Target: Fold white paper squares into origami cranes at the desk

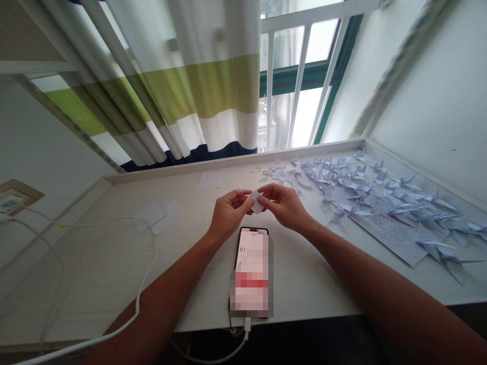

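Note:
Between my two hands is a small folded piece of white paper (256,202), held up just above the desk. My left hand (232,207) pinches its left side with thumb and fingers. On the right side, my right hand (283,203) grips it the same way. Below the hands lies a phone (251,274) with a lit screen, partly blurred out. Many folded paper cranes (342,177) are spread over the right part of the desk, beyond my right hand.
A printed sheet (395,235) lies under some cranes. Loose white paper squares (152,219) lie at the left, another paper sheet (211,179) at the back. A white cable (154,258) crosses the left side. Behind the desk (198,284) hang curtains (201,91) beside a barred window (300,76).

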A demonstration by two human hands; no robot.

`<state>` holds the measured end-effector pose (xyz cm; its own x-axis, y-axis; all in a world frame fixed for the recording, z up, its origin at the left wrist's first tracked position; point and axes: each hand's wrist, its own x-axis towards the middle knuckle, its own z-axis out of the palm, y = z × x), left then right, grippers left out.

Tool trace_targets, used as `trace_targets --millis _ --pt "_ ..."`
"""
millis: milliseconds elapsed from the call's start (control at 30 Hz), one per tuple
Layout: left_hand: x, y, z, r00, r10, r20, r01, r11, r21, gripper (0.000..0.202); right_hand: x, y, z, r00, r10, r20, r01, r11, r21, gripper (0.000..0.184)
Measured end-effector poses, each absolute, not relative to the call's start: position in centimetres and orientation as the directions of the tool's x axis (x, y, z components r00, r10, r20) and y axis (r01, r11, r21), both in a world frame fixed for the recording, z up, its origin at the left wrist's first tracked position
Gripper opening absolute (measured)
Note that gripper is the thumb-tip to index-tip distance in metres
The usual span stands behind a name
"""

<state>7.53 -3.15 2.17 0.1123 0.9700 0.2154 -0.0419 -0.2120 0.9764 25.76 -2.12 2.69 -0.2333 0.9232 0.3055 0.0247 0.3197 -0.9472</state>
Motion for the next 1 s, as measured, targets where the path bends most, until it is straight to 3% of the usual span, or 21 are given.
trace_targets --millis 267,433,633,733,867,1000 --pt "7.8 -3.3 3.0 0.111 0.987 0.114 -0.153 -0.097 0.983 0.033 25.4 -2.2 2.7 -0.210 0.935 0.286 -0.115 0.267 -0.957 0.019" --pt "7.6 -3.4 3.3 0.138 0.980 0.145 -0.153 -0.123 0.981 0.032 25.3 -2.4 3.0 -0.204 0.921 0.333 -0.123 0.314 -0.942 0.014" --pt "8.0 -3.4 3.2 0.082 0.979 0.184 -0.253 -0.158 0.954 0.023 25.2 -2.5 3.3 -0.197 0.933 0.301 -0.232 0.254 -0.939 0.004" --pt "7.9 -3.2 2.7 0.115 0.975 0.190 -0.260 -0.155 0.953 0.021 25.5 -2.5 3.5 -0.203 0.927 0.315 -0.182 0.281 -0.942 0.002" --pt "7.8 -3.4 2.6 0.107 0.972 0.211 -0.224 -0.183 0.957 0.019 25.9 -2.5 3.9 -0.239 0.916 0.323 -0.111 0.305 -0.946 0.007" --pt "7.9 -3.9 3.1 0.067 0.955 0.289 -0.176 -0.274 0.946 0.018 25.7 -2.7 4.0 -0.216 0.929 0.300 -0.178 0.265 -0.948 0.020"
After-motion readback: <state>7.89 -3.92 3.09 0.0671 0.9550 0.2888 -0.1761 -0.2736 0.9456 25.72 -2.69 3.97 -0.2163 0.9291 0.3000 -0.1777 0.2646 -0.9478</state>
